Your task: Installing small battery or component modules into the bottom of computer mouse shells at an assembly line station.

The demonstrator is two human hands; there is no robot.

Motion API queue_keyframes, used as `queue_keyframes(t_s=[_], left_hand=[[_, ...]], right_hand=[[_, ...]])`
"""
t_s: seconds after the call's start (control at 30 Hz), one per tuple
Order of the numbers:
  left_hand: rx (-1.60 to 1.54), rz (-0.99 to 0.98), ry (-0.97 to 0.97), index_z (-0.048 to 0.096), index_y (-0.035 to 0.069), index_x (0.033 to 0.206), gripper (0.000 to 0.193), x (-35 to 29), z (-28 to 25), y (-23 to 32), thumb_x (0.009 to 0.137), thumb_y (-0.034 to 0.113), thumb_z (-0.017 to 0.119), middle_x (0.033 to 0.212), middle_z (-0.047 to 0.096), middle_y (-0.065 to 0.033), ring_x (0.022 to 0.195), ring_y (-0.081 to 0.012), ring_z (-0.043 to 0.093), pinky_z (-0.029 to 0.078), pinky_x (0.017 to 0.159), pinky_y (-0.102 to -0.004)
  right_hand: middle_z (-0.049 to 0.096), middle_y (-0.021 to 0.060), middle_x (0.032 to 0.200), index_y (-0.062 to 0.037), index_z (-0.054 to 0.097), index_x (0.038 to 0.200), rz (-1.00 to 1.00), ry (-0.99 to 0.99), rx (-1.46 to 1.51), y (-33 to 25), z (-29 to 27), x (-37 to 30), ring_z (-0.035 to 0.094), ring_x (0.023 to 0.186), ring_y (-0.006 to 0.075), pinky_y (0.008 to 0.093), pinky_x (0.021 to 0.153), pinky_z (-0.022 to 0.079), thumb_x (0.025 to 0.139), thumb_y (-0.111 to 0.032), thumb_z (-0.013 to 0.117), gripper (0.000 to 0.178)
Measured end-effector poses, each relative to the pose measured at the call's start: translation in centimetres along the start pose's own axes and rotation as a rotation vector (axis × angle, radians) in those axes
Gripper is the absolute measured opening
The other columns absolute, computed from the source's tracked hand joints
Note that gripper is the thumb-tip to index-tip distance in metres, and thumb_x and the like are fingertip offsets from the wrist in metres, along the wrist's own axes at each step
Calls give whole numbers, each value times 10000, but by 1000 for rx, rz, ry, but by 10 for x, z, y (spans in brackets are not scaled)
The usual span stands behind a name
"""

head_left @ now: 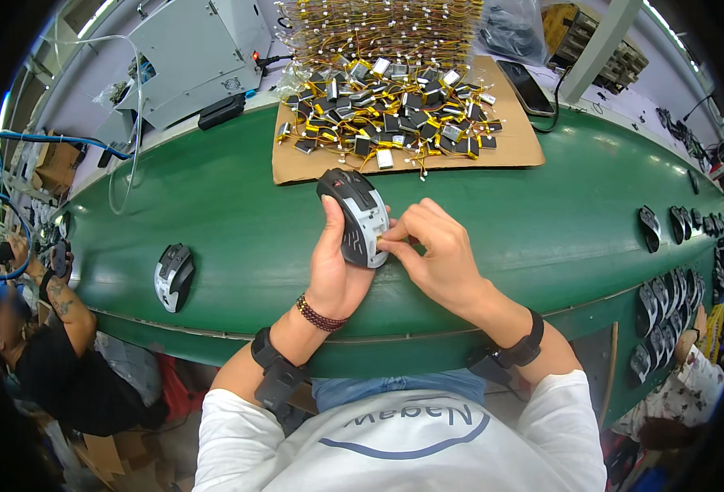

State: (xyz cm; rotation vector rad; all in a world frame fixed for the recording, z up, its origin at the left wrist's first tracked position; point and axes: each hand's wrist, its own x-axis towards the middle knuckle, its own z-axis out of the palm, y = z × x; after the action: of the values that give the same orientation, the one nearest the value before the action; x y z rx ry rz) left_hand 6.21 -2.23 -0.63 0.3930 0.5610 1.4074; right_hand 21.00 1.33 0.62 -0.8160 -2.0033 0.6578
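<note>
My left hand (333,271) is wrapped round a black and grey computer mouse (354,209), holding it tilted above the green bench. A light grey inner part with an opening shows at the mouse's near right side. There my right hand (437,246) is closed in a pinch, thumb and forefinger at the opening. A small yellowish bit shows by the fingertips; what they pinch is too small to make out. Beyond the mouse, a pile of small silver and black battery packs (390,115) with thin wires lies on a cardboard sheet (296,168).
Another mouse (173,277) lies on the green bench (239,221) to the left. Several mice (665,307) stand in rows at the right. A phone (526,88) rests beside the cardboard; a grey machine (190,57) is at the back left. Co-workers (75,361) sit on both sides.
</note>
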Motion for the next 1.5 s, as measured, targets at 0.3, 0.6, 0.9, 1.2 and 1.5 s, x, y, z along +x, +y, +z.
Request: queue_keyframes(t_s=[0.3,0.6,0.9,1.2,1.5], left_hand=[[-239,-165,-16,538,70,1195,544,4,1,18,989,515,301,1101,614,-159,1025,-278,588,458,909,-413],[-312,-268,76,572,102,1142,469,2,-3,13,989,486,351,1052,633,-78,964,-246,595,481,837,-400],[-309,-271,36,555,87,1132,489,2,-7,10,986,503,344,1044,623,-89,972,-259,595,491,861,-423],[-380,-203,78,543,113,1143,455,-3,-7,5,988,495,351,1060,621,-67,974,-227,593,474,872,-403],[-228,-263,138,548,101,1148,498,-6,0,4,986,518,330,1055,621,-67,989,-224,586,468,878,-440]], right_hand=[[652,38,807,-63,708,1024,101,-236,435,14,-23,9,595,814,174,291,690,477,747,2,724,285],[687,39,845,-68,740,902,38,-336,479,24,-20,14,593,815,163,290,759,465,729,-8,745,183],[636,10,791,-57,720,834,233,-279,657,23,-6,11,516,745,120,269,691,417,732,-52,764,111],[527,63,768,-58,638,798,-248,-96,-39,-5,2,4,494,753,263,337,670,417,670,-40,718,152],[504,67,809,-44,621,875,-4,-258,158,-13,-11,6,513,800,236,335,682,459,730,-4,697,169]])
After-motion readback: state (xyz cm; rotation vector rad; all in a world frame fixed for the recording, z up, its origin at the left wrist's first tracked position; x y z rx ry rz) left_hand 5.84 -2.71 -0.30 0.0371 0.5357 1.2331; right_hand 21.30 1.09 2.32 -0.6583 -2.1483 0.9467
